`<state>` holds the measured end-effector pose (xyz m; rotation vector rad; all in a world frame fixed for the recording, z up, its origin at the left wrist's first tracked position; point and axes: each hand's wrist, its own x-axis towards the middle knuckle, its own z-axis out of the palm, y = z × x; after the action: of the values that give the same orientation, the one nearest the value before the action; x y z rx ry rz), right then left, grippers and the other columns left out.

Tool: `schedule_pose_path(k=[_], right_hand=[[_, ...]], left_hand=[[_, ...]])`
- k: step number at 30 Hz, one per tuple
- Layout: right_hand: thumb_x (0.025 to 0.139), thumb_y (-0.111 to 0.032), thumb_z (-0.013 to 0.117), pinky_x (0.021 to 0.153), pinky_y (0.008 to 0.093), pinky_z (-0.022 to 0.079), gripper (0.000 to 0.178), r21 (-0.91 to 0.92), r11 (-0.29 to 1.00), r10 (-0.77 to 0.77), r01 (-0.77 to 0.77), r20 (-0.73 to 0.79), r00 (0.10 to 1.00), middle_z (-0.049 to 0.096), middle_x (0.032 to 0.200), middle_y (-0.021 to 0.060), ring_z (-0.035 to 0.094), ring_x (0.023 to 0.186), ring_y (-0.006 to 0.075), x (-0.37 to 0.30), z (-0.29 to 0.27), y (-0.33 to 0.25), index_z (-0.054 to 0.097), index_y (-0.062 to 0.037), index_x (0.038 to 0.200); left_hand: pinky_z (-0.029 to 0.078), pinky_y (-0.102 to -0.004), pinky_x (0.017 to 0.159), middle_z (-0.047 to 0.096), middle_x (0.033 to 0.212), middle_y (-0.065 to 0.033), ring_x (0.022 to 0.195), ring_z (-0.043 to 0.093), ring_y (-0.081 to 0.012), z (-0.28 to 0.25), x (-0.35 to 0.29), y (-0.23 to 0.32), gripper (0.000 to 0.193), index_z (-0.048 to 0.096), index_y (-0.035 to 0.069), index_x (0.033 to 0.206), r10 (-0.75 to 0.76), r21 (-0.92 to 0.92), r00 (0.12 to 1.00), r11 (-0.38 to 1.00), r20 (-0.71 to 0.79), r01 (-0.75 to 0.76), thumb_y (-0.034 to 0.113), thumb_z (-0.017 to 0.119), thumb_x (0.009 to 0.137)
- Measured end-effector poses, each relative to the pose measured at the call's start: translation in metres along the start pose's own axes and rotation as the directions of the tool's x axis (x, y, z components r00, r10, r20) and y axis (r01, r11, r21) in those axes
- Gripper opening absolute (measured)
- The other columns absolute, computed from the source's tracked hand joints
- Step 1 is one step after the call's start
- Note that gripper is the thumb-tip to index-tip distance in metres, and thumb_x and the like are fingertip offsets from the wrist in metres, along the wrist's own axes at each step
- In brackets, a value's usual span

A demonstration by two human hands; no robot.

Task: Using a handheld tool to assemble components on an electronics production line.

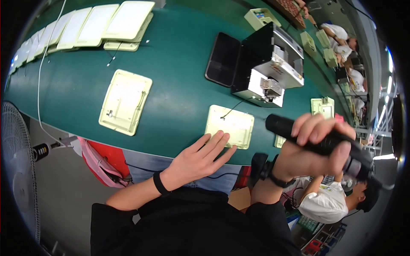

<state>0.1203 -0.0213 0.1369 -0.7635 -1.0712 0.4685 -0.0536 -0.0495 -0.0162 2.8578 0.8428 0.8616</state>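
Note:
My left hand [203, 158] lies with its fingers stretched out on the near edge of a pale yellow-green plastic housing [232, 128] near the table's front edge. A thin dark wire [232, 109] runs over that housing's far edge. In my right hand [318, 143] is a black electric screwdriver [284, 127], gripped to the right of the housing and apart from it. Its cable end points to the lower right, and the hand is slightly blurred. A second open housing [125, 102] rests on the table to the left.
Beyond the housing stands a black and silver machine [271, 70], with a dark flat tray [223, 59] beside it. White-topped panels [128, 20] line the far left. A fan [19, 170] and a hanging white cable [39, 81] are at left. A co-worker [326, 202] sits at right.

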Motion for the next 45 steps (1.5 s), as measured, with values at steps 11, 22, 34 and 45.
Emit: schedule_pose_path(k=[11, 22, 34, 45], right_hand=[[0.097, -0.039, 0.057, 0.045, 0.0337, 0.041, 0.038, -0.049, 0.989, 0.15, -0.142, 0.267, 0.952, 0.048, 0.066, 0.0071, 0.043, 0.046, 0.0163, -0.053, 0.053, 0.041, 0.045, -0.0063, 0.111], [0.096, -0.039, 0.058, 0.044, 0.0339, 0.042, 0.037, -0.067, 0.988, 0.151, -0.138, 0.282, 0.947, 0.046, 0.065, 0.0074, 0.043, 0.045, 0.0166, -0.067, 0.056, 0.059, 0.044, -0.0063, 0.107], [0.094, -0.034, 0.059, 0.046, 0.0336, 0.042, 0.03, 0.078, 0.994, -0.081, 0.075, 0.081, 0.993, 0.049, 0.066, 0.005, 0.046, 0.05, 0.016, 0.016, 0.009, 0.005, 0.054, -0.0056, 0.101], [0.097, -0.033, 0.056, 0.05, 0.0332, 0.041, 0.028, -0.205, 0.979, -0.03, 0.014, -0.075, 0.997, 0.046, 0.066, 0.0035, 0.044, 0.05, 0.0139, 0.044, -0.029, 0.029, 0.057, -0.0051, 0.101]], left_hand=[[0.047, -0.0381, 0.106, 0.064, 0.125, -0.011, 0.124, 0.058, -0.026, 0.008, -0.023, -0.009, 0.031, 0.067, 0.007, 0.117, -0.045, -0.072, 0.997, 0.997, -0.057, 0.041, 0.017, 0.059, 0.089], [0.046, -0.0381, 0.107, 0.064, 0.128, -0.0128, 0.128, 0.058, -0.0276, 0.014, -0.035, -0.017, 0.042, 0.066, 0.006, 0.128, 0.003, -0.072, 1.0, 0.997, 0.011, -0.002, 0.02, 0.059, 0.089], [0.045, -0.0408, 0.108, 0.059, 0.131, -0.011, 0.121, 0.057, -0.0279, -0.033, -0.01, -0.007, 0.052, 0.066, 0.011, 0.127, -0.048, -0.22, 0.988, 0.972, 0.144, 0.079, 0.027, 0.077, 0.079], [0.037, -0.0486, 0.114, 0.05, 0.142, -0.0138, 0.129, 0.049, -0.0333, -0.027, 0.01, -0.029, 0.076, 0.053, 0.007, 0.141, -0.284, -0.218, 0.941, 0.922, 0.184, 0.321, 0.037, 0.083, 0.077]])
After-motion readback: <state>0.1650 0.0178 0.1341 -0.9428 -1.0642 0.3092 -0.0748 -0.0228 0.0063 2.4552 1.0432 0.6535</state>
